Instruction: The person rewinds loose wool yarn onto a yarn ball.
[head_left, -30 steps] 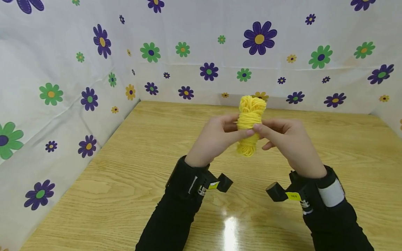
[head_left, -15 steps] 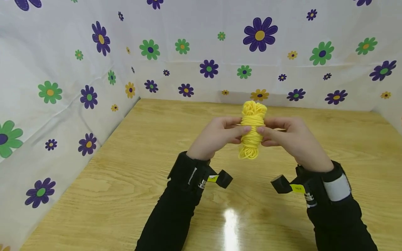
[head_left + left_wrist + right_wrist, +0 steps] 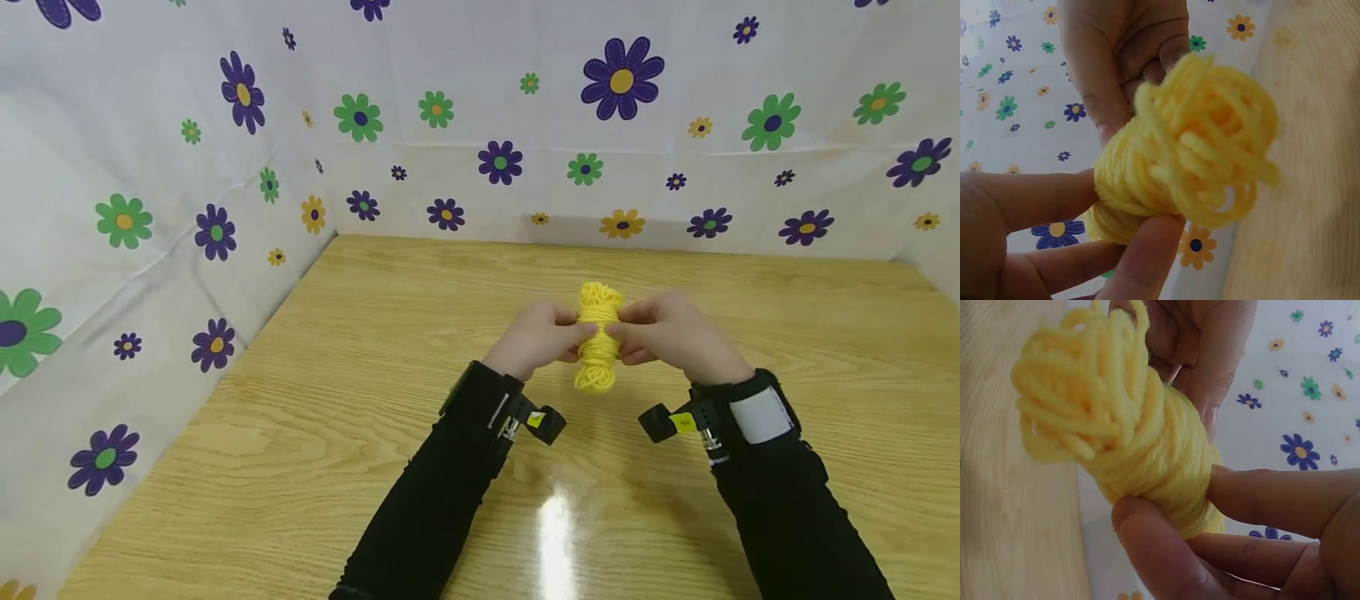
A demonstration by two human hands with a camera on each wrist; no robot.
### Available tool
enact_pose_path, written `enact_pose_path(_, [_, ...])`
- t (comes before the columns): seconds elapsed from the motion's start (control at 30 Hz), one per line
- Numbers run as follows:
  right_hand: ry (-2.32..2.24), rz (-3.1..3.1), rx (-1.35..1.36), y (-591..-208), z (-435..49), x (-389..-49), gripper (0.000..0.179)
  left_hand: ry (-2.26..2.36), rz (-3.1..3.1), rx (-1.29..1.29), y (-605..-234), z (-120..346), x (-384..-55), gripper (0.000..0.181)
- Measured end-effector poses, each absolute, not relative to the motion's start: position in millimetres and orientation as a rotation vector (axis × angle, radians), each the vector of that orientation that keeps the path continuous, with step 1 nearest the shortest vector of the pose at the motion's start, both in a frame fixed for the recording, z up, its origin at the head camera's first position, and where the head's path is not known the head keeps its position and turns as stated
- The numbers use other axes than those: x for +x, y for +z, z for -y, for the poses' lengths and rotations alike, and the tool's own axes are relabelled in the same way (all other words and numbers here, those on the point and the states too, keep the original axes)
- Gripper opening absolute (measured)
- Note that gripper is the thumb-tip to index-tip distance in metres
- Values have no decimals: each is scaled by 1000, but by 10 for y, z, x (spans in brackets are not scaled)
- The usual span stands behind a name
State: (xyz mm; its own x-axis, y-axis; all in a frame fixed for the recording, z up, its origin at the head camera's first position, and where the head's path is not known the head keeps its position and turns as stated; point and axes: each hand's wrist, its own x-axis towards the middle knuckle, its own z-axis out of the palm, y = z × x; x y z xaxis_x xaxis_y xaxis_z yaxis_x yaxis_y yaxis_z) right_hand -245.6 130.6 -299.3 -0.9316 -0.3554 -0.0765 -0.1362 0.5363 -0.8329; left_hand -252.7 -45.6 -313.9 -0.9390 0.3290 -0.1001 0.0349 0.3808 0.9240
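Observation:
A small skein of yellow yarn [image 3: 597, 337], wrapped round its middle with looped ends, is held upright between both hands over the table. My left hand [image 3: 542, 339] pinches its left side, thumb in front and fingers behind. From the other side my right hand [image 3: 670, 333] pinches it the same way, the two thumbs close together on the wrapped middle. In the left wrist view the loops of the yarn [image 3: 1210, 137] face the camera. The right wrist view shows the wound strands of the yarn [image 3: 1160, 456] between thumb and fingers.
A wood-grain table [image 3: 337, 400] lies beneath the hands. White cloth with printed flowers [image 3: 450, 50] hangs behind it and along the left side, and more shows at the right edge. Each wrist wears a black strap with a small camera [image 3: 658, 422].
Both hands have moved lower in the head view with the yarn between them. The thumbs, overlapping near the middle at first, now sit side by side, and the right fingers have closed in on the yarn.

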Motion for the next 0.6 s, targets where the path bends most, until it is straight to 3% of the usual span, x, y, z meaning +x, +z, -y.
enact_pose_path(0.23, [-1264,-2531,-338,-3267,-1300,-2646,29,1509,-2391,170,-3396,394,-2675,18])
enact_pose_path(0.6, [-1150,-2521,-286,-3486,-1201,-2701,19,1145,-2537,179,-3540,435,-2716,19])
